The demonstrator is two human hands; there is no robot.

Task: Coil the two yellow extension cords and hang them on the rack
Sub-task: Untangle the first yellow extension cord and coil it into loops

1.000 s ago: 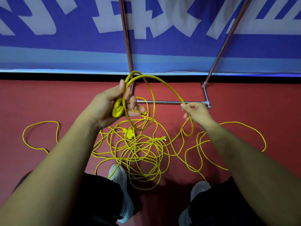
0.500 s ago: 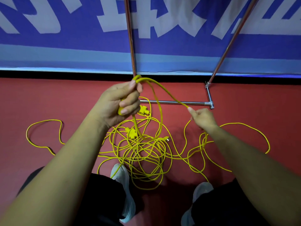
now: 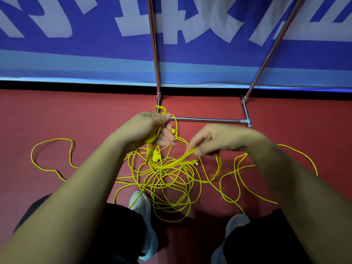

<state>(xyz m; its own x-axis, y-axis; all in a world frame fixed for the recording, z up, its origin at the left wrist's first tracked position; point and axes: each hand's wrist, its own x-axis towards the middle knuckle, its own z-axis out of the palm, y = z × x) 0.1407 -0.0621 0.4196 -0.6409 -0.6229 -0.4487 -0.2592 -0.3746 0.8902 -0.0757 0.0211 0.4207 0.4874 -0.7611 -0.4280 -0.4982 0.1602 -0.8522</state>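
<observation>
- Overhead, head view: left hand curled round several gathered loops of the yellow extension cords, a short bend poking above its fingers.
- Right hand beside it, pinching one strand, slack between both hands.
- Remaining cord tangled on the red floor beneath, just before the rack base bar.

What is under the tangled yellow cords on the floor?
Red floor shows between loops of the yellow cords, and one strand crosses the left shoe. The left hand and right hand cover the tangle's far edge, so what lies beneath there is hidden.
</observation>
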